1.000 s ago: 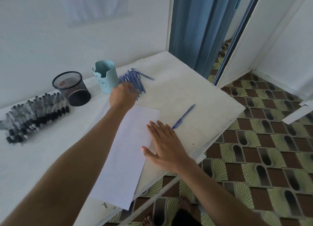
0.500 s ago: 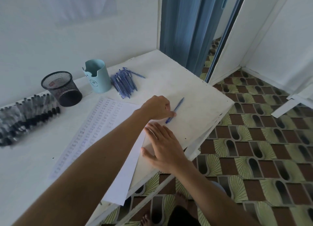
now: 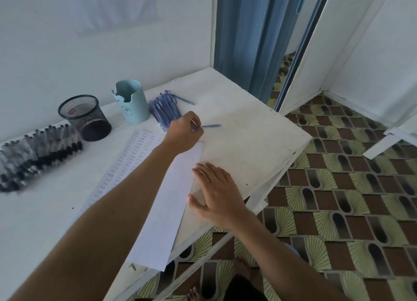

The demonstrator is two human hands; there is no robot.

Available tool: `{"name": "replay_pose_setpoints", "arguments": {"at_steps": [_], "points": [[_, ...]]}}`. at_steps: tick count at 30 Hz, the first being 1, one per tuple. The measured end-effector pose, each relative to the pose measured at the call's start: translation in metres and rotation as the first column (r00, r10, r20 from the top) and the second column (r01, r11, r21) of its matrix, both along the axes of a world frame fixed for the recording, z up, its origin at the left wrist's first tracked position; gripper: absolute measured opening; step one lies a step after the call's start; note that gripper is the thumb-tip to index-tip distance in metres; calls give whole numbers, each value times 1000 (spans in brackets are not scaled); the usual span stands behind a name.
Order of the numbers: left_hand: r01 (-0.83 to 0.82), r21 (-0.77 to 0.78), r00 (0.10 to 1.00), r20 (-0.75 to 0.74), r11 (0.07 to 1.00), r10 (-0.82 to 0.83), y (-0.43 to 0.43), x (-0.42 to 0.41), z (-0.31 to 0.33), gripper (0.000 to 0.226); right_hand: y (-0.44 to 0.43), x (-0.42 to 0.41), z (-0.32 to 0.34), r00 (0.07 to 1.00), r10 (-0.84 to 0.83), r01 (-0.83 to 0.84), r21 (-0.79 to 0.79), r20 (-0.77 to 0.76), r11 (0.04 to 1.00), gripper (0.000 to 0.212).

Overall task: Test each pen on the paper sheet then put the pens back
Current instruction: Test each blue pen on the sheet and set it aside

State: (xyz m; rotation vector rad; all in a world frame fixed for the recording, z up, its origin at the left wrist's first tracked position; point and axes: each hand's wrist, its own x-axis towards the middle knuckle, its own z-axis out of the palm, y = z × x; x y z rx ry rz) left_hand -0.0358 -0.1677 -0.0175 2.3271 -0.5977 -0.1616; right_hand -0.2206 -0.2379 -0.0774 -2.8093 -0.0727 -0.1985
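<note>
My left hand [image 3: 184,132] grips a blue pen [image 3: 211,126] just above the white table [image 3: 255,142], beyond the far end of the paper sheet [image 3: 167,201]. The pen's free end points right. My right hand [image 3: 216,191] lies flat with spread fingers on the sheet's right edge and the table beside it. A second sheet [image 3: 133,156] with rows of pen marks lies partly under the white one. Several blue pens [image 3: 163,109] lie in a pile behind my left hand.
A light blue pen holder [image 3: 132,102] stands left of the blue pile, with a black mesh cup [image 3: 84,118] further left. Many black pens [image 3: 33,151] lie at the far left. The table's right edge drops to a patterned tile floor [image 3: 338,199].
My left hand went from the blue pile to the lone blue pen on the right, took hold of it and carried it back towards the pile. My right hand stayed on the sheet.
</note>
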Motion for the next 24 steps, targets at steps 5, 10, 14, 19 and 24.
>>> {"name": "replay_pose_setpoints", "arguments": {"at_steps": [5, 10, 14, 19, 24], "points": [[-251, -629, 938, -347, 736, 23, 29, -1, -6, 8, 5, 12, 7, 991, -102, 101, 15, 82, 995, 69], [-492, -792, 824, -557, 360, -100, 53, 1, -8, 24, 2, 30, 15, 990, -121, 121, 0, -72, 993, 91], [-662, -729, 684, -683, 175, -257, 73, 2, -10, 26, -4, 36, 11, 976, -113, 102, -67, -187, 993, 87], [-701, -710, 670, -690, 74, -275, 89, -9, -7, 67, -4, 36, 11, 974, -129, 117, -75, -186, 990, 82], [-718, -694, 655, -699, 54, -287, 97, -12, -9, 48, -3, 36, 11, 972, -136, 124, -70, -190, 990, 82]]}}
